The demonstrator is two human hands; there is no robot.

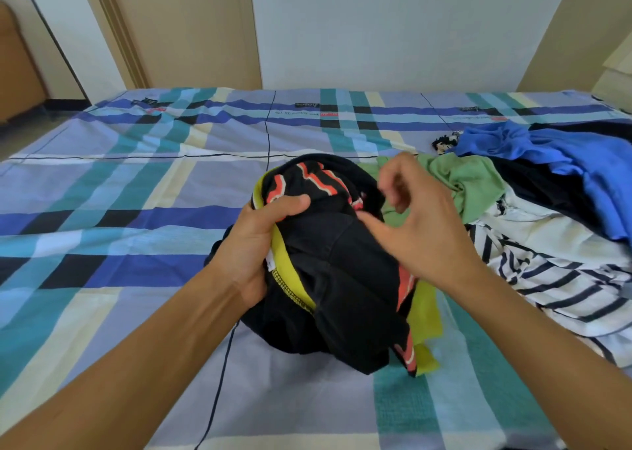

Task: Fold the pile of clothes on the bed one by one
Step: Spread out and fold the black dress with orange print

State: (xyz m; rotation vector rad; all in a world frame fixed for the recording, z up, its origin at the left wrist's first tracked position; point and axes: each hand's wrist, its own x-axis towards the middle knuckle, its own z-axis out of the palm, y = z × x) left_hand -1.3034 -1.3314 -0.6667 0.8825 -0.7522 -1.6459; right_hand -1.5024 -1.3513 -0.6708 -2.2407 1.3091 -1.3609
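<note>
A bunched black garment (338,278) with yellow-green trim and orange lettering is lifted over the middle of the bed. My left hand (256,244) grips its left side, thumb pressed across the fabric near the lettering. My right hand (417,224) hovers over the garment's right side with fingers loosely curled; its thumb touches the black cloth, and nothing is pinched that I can see. To the right lies the pile of clothes: a green piece (468,183), a blue one (561,155), a dark one (543,186) and a white one with navy stripes (561,278).
The bed wears a plaid sheet (130,210) in blue, teal and cream, spread wide on the left and in front. Walls and a beige door frame (191,29) stand behind the bed. Pillows (615,77) sit at the far right.
</note>
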